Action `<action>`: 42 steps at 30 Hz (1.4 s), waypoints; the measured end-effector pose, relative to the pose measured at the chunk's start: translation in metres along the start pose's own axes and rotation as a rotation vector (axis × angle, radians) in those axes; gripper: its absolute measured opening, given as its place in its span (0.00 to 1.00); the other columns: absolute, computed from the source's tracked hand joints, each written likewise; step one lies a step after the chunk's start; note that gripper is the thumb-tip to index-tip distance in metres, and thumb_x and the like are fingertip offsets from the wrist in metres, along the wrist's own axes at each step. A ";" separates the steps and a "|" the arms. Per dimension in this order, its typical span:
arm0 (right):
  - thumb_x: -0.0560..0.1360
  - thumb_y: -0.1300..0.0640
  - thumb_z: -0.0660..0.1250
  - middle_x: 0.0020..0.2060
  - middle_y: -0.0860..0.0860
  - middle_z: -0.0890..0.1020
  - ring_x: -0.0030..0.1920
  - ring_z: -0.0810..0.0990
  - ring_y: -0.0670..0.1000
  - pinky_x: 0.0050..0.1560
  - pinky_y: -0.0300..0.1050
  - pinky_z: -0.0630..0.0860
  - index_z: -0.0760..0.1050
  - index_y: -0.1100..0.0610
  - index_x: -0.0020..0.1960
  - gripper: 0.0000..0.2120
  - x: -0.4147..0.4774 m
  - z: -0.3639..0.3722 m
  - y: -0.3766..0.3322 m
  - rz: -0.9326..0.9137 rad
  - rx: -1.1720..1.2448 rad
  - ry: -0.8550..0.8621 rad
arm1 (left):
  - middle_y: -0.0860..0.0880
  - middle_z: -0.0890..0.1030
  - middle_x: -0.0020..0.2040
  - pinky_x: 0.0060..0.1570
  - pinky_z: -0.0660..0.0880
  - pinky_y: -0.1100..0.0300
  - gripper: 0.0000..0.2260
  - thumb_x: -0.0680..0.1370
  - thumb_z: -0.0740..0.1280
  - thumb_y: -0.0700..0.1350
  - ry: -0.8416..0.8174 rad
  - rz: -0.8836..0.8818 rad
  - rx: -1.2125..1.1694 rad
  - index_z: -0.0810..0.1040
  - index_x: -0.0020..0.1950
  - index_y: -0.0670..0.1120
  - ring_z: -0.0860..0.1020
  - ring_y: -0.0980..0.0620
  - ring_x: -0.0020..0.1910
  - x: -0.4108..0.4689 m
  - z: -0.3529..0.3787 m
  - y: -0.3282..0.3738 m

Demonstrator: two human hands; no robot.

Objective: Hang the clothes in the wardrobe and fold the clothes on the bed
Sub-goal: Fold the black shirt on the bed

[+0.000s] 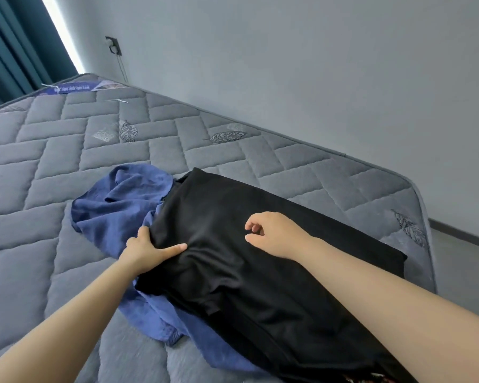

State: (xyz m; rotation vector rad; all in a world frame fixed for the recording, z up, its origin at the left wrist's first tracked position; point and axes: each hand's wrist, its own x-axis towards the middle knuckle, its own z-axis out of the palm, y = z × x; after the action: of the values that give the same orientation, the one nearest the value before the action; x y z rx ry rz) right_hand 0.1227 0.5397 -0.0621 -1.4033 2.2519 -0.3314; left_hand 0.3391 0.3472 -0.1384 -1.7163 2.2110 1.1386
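— Hands first: how are they set?
— The left edge of the black garment [233,286] is gripped by the left hand [150,251], thumb laid on top, fingers tucked beneath. Nothing is held by the right hand [273,233]; it is poised just above the same cloth, fingers loosely curled.
— How is that cloth expected to handle?
— It is judged light, limp and rather smooth; soft creases are gathered at the left thumb. It is best taken at an edge or corner with both hands, since the middle would sag.
— And around it?
— A blue garment [114,203], crumpled and matte, is spread under it, showing left of and beyond the left hand. Both are laid on a grey quilted mattress [53,161] stitched in slanted blocks with leaf figures. Beyond both hands a plain grey wall [315,64] is seen, and a teal curtain [11,51] far to the left.
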 end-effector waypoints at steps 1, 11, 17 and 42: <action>0.77 0.49 0.63 0.54 0.48 0.78 0.52 0.77 0.49 0.55 0.46 0.75 0.76 0.52 0.59 0.13 0.018 -0.003 -0.008 -0.010 -0.004 0.009 | 0.41 0.65 0.69 0.64 0.71 0.46 0.54 0.58 0.73 0.71 -0.001 0.000 -0.004 0.56 0.74 0.47 0.69 0.40 0.66 0.002 0.003 -0.002; 0.81 0.48 0.60 0.65 0.57 0.75 0.65 0.72 0.57 0.63 0.49 0.69 0.70 0.59 0.67 0.20 0.182 0.002 -0.063 0.059 -0.071 -0.053 | 0.44 0.61 0.65 0.66 0.67 0.46 0.49 0.57 0.72 0.73 -0.087 -0.015 -0.023 0.56 0.68 0.51 0.68 0.38 0.65 0.017 0.012 -0.007; 0.78 0.42 0.64 0.74 0.58 0.65 0.72 0.65 0.59 0.71 0.52 0.64 0.52 0.60 0.77 0.38 0.233 0.019 -0.066 0.145 -0.066 -0.213 | 0.45 0.63 0.63 0.65 0.69 0.47 0.47 0.56 0.72 0.74 -0.090 -0.013 0.012 0.60 0.66 0.52 0.70 0.40 0.64 0.030 0.014 -0.009; 0.71 0.55 0.75 0.38 0.52 0.83 0.32 0.84 0.51 0.40 0.48 0.81 0.78 0.58 0.47 0.10 0.110 -0.147 -0.051 -0.055 0.241 0.126 | 0.53 0.75 0.53 0.55 0.75 0.54 0.28 0.60 0.79 0.62 -0.028 0.243 -0.115 0.75 0.55 0.54 0.76 0.52 0.53 -0.037 -0.061 0.055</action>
State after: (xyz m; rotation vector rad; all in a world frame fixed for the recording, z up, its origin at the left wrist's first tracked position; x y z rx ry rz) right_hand 0.0480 0.4130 0.0589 -1.3515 2.1865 -0.7032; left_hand 0.3250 0.3427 -0.0491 -1.4893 2.4327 1.3578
